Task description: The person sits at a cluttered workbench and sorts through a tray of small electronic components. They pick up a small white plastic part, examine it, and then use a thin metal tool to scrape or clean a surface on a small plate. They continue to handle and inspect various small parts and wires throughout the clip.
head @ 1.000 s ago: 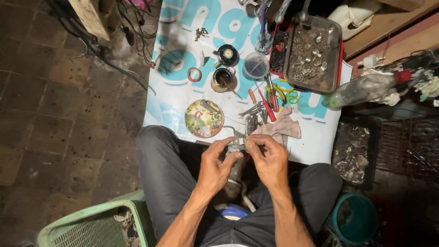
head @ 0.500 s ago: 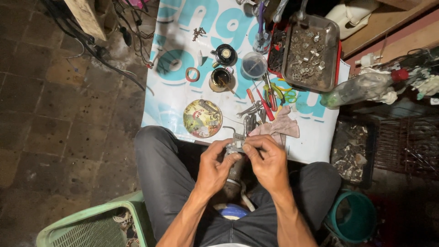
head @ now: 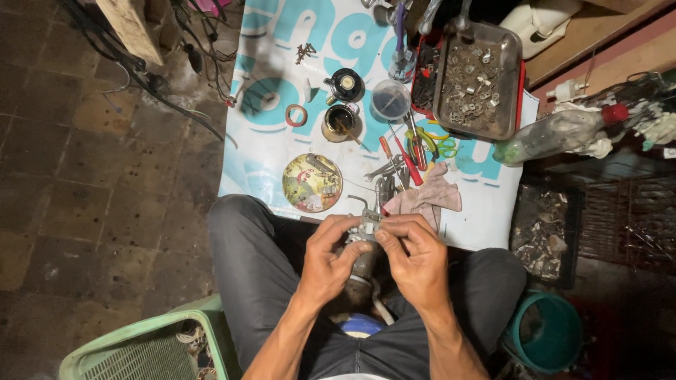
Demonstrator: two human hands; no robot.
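Observation:
I sit on the floor with both hands raised over my lap. My left hand (head: 329, 259) grips a small grey metal mechanical part (head: 365, 248) from the left, fingers curled around its body. My right hand (head: 414, 255) pinches the top of the same part from the right, thumb and forefinger closed on it. Much of the part is hidden behind my fingers. Just beyond my hands, a pinkish rag (head: 427, 199) lies on a white and blue printed sheet (head: 267, 134) spread over the floor.
On the sheet lie a round decorated plate (head: 312, 183) with small parts, red-handled screwdrivers (head: 405, 158), wrenches, a dark tin (head: 339, 122), a clear cup (head: 390, 98) and a metal tray (head: 477, 79) of small parts. A green basket (head: 144, 348) stands left, a teal bucket (head: 548, 341) right.
Both hands have stayed on the metal part over my lap; the fingers shifted slightly on it. The view has drifted a little.

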